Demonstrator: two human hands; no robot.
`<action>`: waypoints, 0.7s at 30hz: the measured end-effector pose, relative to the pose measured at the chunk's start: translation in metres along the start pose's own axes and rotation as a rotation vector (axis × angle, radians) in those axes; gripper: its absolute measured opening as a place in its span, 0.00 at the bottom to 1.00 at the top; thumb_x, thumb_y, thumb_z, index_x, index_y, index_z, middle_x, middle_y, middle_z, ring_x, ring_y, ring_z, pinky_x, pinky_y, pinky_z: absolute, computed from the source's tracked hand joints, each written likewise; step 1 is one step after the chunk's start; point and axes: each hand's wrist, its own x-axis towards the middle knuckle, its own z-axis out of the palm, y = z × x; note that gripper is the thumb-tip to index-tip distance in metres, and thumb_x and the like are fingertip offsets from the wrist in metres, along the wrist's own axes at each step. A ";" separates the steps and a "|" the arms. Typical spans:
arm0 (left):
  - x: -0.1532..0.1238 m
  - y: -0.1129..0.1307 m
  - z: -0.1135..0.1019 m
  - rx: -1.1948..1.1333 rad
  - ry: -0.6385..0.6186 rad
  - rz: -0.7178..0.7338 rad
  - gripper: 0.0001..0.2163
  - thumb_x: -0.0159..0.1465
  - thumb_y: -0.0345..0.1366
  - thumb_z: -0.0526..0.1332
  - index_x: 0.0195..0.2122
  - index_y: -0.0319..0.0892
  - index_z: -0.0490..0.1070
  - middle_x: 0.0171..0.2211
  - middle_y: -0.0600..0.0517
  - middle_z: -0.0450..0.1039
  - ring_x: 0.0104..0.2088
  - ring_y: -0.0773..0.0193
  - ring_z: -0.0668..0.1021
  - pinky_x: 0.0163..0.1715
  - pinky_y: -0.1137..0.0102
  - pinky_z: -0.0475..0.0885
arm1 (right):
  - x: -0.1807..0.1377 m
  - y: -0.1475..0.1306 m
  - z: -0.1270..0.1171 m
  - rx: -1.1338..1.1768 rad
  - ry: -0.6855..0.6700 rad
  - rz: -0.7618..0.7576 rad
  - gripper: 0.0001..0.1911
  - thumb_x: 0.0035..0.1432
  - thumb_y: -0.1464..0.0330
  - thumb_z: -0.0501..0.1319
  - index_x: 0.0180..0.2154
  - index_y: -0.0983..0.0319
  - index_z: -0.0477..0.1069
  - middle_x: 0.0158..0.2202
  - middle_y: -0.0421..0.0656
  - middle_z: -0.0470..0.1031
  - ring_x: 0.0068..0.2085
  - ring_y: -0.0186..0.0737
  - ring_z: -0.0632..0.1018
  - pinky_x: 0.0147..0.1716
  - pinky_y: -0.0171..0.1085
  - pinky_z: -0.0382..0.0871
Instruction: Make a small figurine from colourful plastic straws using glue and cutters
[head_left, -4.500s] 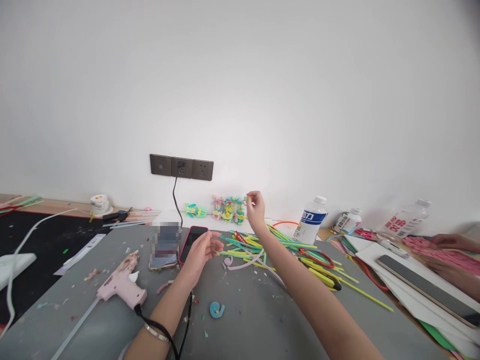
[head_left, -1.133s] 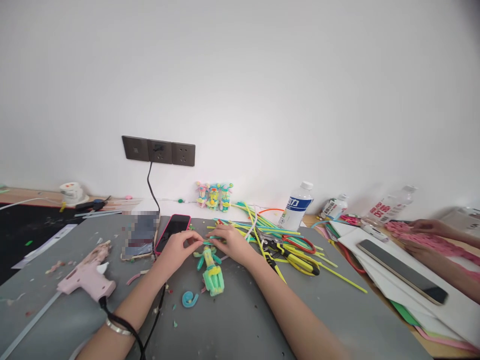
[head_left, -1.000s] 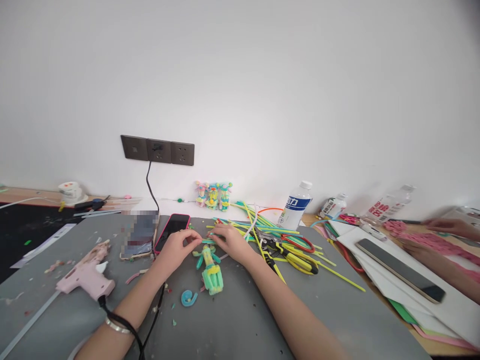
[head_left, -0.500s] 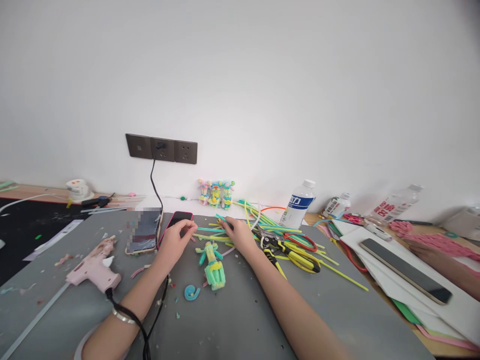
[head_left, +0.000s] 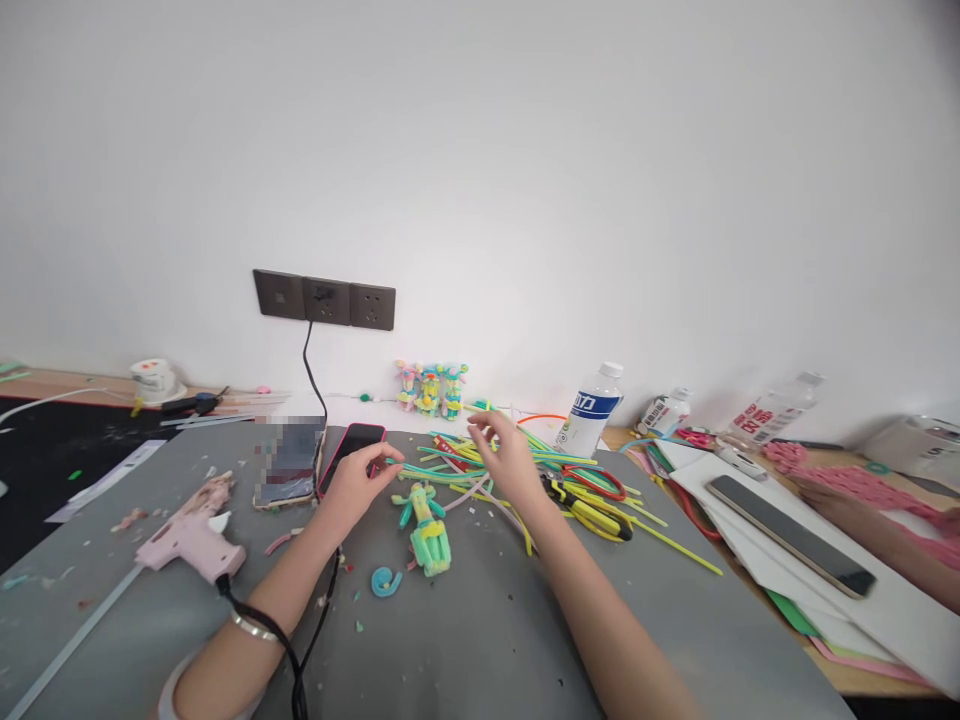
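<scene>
My left hand (head_left: 351, 486) rests on the grey mat (head_left: 480, 640), its thumb and forefinger pinched on the end of a green strip (head_left: 420, 468). That strip runs right into a pile of coloured strips (head_left: 480, 462). My right hand (head_left: 504, 448) hovers just above the pile with its fingers loosely apart and nothing clearly in them. A small green and yellow figure made of strips (head_left: 427, 528) lies on the mat below and between both hands. A blue curl (head_left: 385, 581) lies near it.
A pink glue gun (head_left: 192, 536) lies at left, its black cord crossing my left wrist. Two phones (head_left: 352, 448) lie beside the left hand. Yellow pliers (head_left: 591, 512), red scissors (head_left: 598, 480), a bottle (head_left: 594, 410) and another person's arm (head_left: 870, 505) are to the right.
My right hand has lifted off the strip pile and opened. The left hand stays near the pink phone, still pinching the strip end. The view shifted slightly.
</scene>
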 end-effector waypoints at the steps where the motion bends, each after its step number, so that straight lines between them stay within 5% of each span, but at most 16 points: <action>1: 0.000 0.000 0.000 0.002 -0.009 0.004 0.09 0.60 0.42 0.60 0.33 0.44 0.77 0.34 0.51 0.81 0.31 0.60 0.78 0.31 0.69 0.69 | -0.003 0.000 -0.010 -0.037 0.010 0.034 0.10 0.65 0.63 0.53 0.38 0.60 0.71 0.35 0.44 0.75 0.32 0.41 0.73 0.36 0.39 0.67; 4: 0.000 0.000 0.001 -0.021 -0.041 -0.002 0.09 0.59 0.41 0.60 0.33 0.44 0.77 0.34 0.50 0.81 0.31 0.60 0.78 0.31 0.69 0.71 | -0.024 0.004 -0.039 -0.204 -0.043 0.143 0.10 0.64 0.62 0.53 0.37 0.60 0.69 0.35 0.45 0.75 0.33 0.43 0.74 0.36 0.39 0.68; 6: -0.001 0.000 0.002 -0.046 -0.051 -0.007 0.08 0.58 0.41 0.61 0.32 0.44 0.77 0.35 0.50 0.81 0.31 0.59 0.79 0.32 0.68 0.72 | -0.044 0.010 -0.055 -0.408 -0.074 0.239 0.13 0.62 0.60 0.56 0.42 0.62 0.69 0.42 0.50 0.75 0.43 0.50 0.76 0.43 0.43 0.68; 11: -0.001 0.000 0.003 -0.067 -0.041 -0.003 0.07 0.58 0.40 0.62 0.32 0.44 0.77 0.35 0.50 0.82 0.33 0.58 0.81 0.34 0.67 0.75 | -0.084 0.020 -0.078 -0.813 -0.354 0.588 0.41 0.53 0.52 0.64 0.64 0.64 0.59 0.61 0.59 0.65 0.61 0.69 0.66 0.54 0.57 0.61; 15: -0.001 0.002 0.003 -0.078 -0.037 0.013 0.07 0.57 0.40 0.62 0.32 0.44 0.77 0.35 0.50 0.82 0.34 0.57 0.81 0.34 0.68 0.76 | -0.090 0.017 -0.086 -0.828 -0.549 0.602 0.51 0.52 0.47 0.62 0.68 0.65 0.52 0.65 0.60 0.60 0.64 0.67 0.63 0.58 0.57 0.58; 21: -0.002 0.001 0.002 -0.061 -0.038 0.019 0.08 0.58 0.41 0.61 0.32 0.44 0.77 0.34 0.50 0.82 0.32 0.58 0.80 0.33 0.68 0.73 | -0.078 0.010 -0.088 -0.823 -0.629 0.572 0.44 0.54 0.54 0.61 0.67 0.67 0.55 0.62 0.61 0.62 0.62 0.63 0.66 0.55 0.52 0.62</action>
